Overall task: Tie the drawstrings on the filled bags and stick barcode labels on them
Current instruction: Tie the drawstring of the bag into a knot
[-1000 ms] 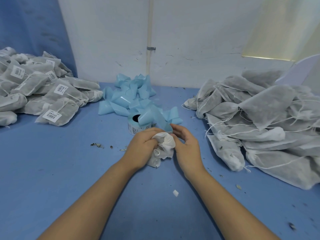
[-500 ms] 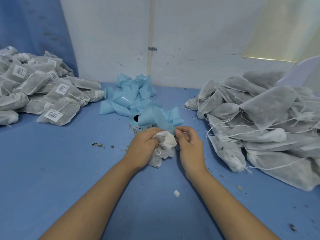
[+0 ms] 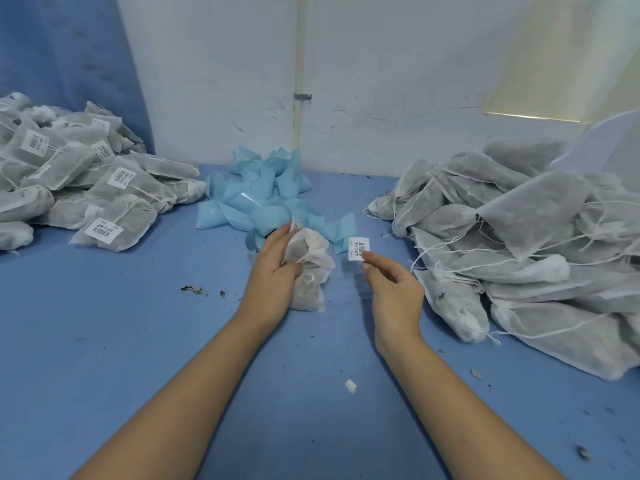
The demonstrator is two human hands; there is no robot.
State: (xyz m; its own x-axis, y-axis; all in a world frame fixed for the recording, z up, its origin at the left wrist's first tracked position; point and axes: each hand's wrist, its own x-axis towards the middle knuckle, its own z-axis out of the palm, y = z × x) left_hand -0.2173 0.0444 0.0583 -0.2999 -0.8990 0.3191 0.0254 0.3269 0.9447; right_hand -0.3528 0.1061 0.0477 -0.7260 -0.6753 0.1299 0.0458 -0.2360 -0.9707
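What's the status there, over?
Left hand grips bag. Right hand pinches barcode label, not yet stuck. Nothing between them.

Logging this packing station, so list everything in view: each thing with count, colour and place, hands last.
labelled bags: a pile, grey with white barcode stickers, far left of the table
unlabelled bags: a pile, grey with white drawstrings, right side
backing strips: a heap, light blue, centre back by the wall
held bag: one, grey-white, centre of the table
barcode label: one, white, just right of the held bag, not touching it
paper scrap: one, white, between the forearms
leaf crumbs: scattered, dark, on the table
table: one, blue
pipe: one, off-white, upright on the wall
left hand: grips the held bag
right hand: fingers pinch the barcode label
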